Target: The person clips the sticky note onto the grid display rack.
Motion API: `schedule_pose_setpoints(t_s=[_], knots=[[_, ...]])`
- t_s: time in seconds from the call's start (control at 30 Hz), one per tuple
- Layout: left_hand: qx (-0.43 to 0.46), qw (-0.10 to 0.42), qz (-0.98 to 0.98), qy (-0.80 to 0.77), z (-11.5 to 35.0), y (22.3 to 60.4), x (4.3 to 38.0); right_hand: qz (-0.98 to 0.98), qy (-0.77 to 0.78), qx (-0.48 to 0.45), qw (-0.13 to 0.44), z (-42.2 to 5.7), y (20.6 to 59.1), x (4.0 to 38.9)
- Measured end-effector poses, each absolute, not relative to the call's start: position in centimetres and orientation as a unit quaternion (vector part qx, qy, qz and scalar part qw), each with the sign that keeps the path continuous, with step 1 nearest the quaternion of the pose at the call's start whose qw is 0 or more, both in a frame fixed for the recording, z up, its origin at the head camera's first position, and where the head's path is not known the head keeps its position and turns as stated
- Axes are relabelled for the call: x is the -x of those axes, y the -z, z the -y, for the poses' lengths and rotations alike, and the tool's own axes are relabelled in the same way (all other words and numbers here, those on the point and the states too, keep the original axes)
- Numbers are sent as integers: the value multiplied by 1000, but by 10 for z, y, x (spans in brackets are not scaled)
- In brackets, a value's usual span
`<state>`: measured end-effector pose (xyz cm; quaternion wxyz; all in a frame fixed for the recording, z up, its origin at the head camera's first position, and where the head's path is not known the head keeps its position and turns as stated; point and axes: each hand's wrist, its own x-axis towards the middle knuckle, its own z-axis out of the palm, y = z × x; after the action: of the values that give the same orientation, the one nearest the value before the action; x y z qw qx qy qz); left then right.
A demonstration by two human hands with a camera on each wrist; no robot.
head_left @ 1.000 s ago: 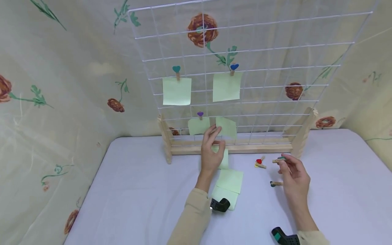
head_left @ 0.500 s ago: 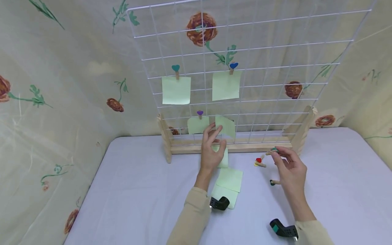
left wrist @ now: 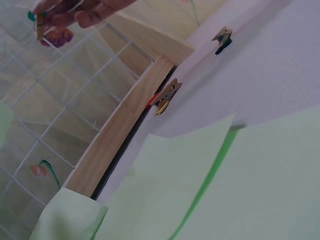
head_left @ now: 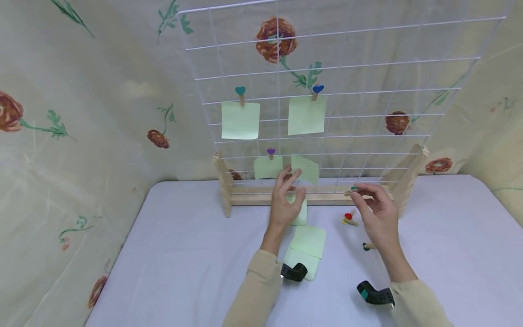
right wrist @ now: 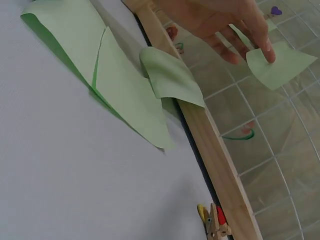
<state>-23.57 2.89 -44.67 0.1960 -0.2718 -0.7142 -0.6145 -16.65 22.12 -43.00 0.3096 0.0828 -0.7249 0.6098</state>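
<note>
My left hand (head_left: 284, 206) reaches up to the wire grid (head_left: 347, 95), its fingertips pressing a tilted pale green sticky note (head_left: 307, 170) against the low wires. In the right wrist view one finger lies over that note (right wrist: 285, 70). My right hand (head_left: 377, 215) pinches a small wooden clothespin (head_left: 349, 193) with a green heart, in front of the grid's wooden base and right of the note. The left wrist view shows this clothespin (left wrist: 40, 26) between fingertips. Left of the pressed note, another note (head_left: 267, 168) hangs from a purple-heart clothespin (head_left: 271, 152).
Higher on the grid, two notes (head_left: 240, 121) hang from clothespins. Loose notes (head_left: 308, 240) lie on the white table below my left hand. Red and yellow clothespins (head_left: 349, 220) and a dark green one (head_left: 367, 246) lie near my right hand. A wooden bar (head_left: 327, 199) spans the base.
My right hand has moved left and toward the grid with the clothespin. My left hand stays at the note, its thumb slightly farther from its fingers.
</note>
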Motion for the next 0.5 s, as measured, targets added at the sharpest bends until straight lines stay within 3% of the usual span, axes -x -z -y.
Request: schedule_pose_setpoints(t_s=[0.2,0.5], knots=[[274,198,720,606,-31,450,237,780,-536,-72,316,-215,417,171],[265,198,728,600,-36,481,256,792,-513,-57,325,-226,435,194]])
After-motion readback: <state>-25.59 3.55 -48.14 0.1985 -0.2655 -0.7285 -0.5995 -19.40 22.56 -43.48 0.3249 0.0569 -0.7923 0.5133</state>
